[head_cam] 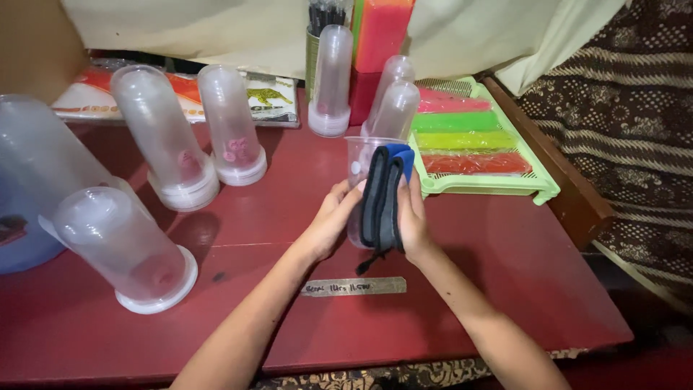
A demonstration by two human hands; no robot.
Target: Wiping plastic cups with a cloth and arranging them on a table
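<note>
- We record our left hand [330,217] against the left side of a clear plastic cup [359,162] standing upright mid-table; fingers curled, tips pressed on the cup wall and on the cloth beside it
- We record our right hand [413,217] gripping a folded cloth [382,196], dark grey with a blue edge at the top; fingers closed on its right face; a dark cord hangs from its lower end
- The cloth stands on edge, touching the cup's front and hiding most of its lower half; both sit on the red table [505,260], near its centre
- A green tray [548,189] lies just right of the cup, bearing pink, green, yellow and red strips in a row
- Two clear domed containers [393,101] stand inverted directly behind the cup; another [330,79] behind left; two more [231,126] further left, well apart from our hands
- One large domed container [126,249] tilts at the near left corner; beside it a bluish translucent tub [29,180]
- A metal ruler [354,287] lies flat between our forearms
</note>
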